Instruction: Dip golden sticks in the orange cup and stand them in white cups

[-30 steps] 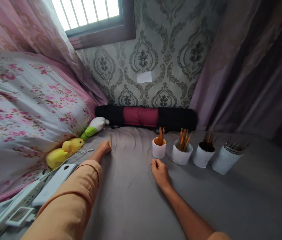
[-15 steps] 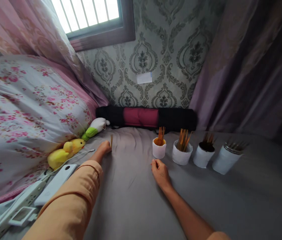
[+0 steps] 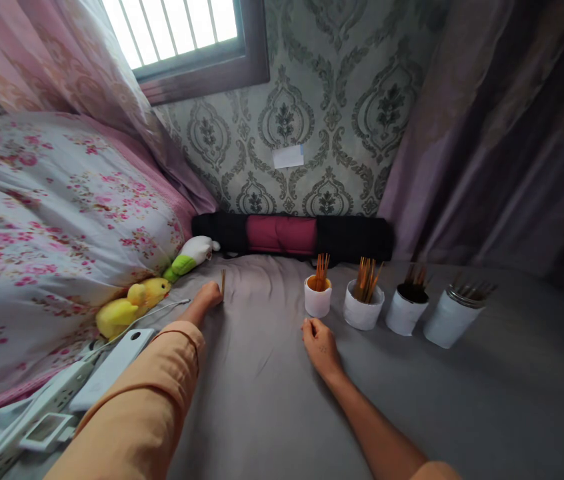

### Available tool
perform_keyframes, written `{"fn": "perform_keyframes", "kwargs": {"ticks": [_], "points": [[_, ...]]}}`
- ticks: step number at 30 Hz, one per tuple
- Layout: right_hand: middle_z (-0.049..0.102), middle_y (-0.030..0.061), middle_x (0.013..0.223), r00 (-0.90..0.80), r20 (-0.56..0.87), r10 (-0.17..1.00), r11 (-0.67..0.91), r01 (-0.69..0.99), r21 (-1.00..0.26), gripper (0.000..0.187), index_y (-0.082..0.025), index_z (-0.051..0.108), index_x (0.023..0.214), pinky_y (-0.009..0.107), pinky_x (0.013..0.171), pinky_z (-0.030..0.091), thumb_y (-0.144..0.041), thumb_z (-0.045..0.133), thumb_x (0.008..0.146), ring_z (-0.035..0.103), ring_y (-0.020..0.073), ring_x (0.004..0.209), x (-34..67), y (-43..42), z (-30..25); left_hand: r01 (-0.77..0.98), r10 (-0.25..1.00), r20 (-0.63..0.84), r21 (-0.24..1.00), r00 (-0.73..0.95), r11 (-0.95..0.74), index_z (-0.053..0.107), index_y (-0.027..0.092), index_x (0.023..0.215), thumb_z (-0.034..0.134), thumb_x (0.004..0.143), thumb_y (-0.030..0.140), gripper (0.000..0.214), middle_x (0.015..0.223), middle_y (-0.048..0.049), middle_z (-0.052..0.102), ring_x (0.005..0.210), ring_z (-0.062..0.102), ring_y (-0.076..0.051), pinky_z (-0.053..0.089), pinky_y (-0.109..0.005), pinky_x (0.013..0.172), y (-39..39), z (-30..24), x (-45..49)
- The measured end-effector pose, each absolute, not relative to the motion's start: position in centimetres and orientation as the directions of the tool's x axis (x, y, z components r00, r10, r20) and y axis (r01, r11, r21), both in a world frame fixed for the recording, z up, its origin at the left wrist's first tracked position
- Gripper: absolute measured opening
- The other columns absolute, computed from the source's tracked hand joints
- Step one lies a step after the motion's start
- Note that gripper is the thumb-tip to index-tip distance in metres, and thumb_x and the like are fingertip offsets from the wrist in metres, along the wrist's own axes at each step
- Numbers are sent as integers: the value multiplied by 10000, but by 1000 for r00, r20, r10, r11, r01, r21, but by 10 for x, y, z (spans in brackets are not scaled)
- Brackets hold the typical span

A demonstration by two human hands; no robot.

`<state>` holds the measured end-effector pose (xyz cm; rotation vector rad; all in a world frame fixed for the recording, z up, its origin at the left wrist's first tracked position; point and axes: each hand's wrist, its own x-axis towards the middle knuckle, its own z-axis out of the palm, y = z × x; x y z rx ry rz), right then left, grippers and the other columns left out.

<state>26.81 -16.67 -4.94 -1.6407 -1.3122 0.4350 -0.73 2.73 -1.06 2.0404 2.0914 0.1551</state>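
My left hand (image 3: 209, 295) is closed round a few thin brown sticks (image 3: 223, 283), whose upper ends stand upright above the fist. My right hand (image 3: 321, 343) rests on the grey sheet with its fingers curled in; whether anything is inside them is hidden. Just beyond it stands a small white-wrapped cup (image 3: 317, 305) with an orange inside, holding several orange-brown sticks (image 3: 322, 270). To its right follow a wider white cup (image 3: 363, 313) with sticks, a white cup with a dark inside (image 3: 406, 317), and a taller white-wrapped can (image 3: 451, 323), both with darker sticks.
A black and maroon roll (image 3: 282, 235) lies along the wall. At left are a yellow plush duck (image 3: 118, 316), a white-green plush toy (image 3: 196, 252), a white power bank-like box (image 3: 112, 370), a power strip (image 3: 32, 413) with a cable, and a floral bundle (image 3: 62, 220).
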Motion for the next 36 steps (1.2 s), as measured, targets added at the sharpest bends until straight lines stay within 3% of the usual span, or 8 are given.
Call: {"fn": "perform_keyframes", "kwargs": {"ticks": [11, 18, 25, 36], "points": [[570, 24, 562, 364, 271, 891, 24, 559, -829, 352, -176, 552, 648, 207, 494, 301, -383, 326, 820, 474, 122, 511, 268, -166, -50, 977, 987, -141, 190, -73, 100, 609, 119, 660, 540, 596, 167, 106, 709, -127, 612, 764, 579, -217, 400, -246, 632, 26, -4, -5], [566, 23, 552, 366, 270, 891, 25, 554, -832, 362, -178, 541, 629, 208, 489, 302, -389, 318, 820, 471, 121, 503, 268, -167, -49, 952, 977, -179, 262, -112, 157, 580, 128, 555, 578, 552, 155, 28, 542, -85, 568, 677, 581, -217, 407, -253, 597, 24, 1, -4], [571, 33, 558, 362, 263, 894, 20, 553, -833, 372, -172, 562, 640, 213, 484, 302, -391, 318, 815, 468, 124, 503, 268, -167, -49, 914, 967, -211, 348, -142, 210, 536, 148, 461, 582, 528, 148, 81, 438, -53, 513, 593, 567, -208, 415, -260, 550, 21, 7, -6], [564, 23, 552, 361, 268, 893, 22, 560, -828, 361, -174, 543, 633, 207, 484, 300, -389, 324, 822, 467, 120, 498, 268, -166, -50, 832, 946, -258, 466, -198, 301, 528, 137, 518, 560, 543, 146, 41, 530, -66, 548, 583, 555, -204, 407, -267, 514, 18, 14, -5]]}}
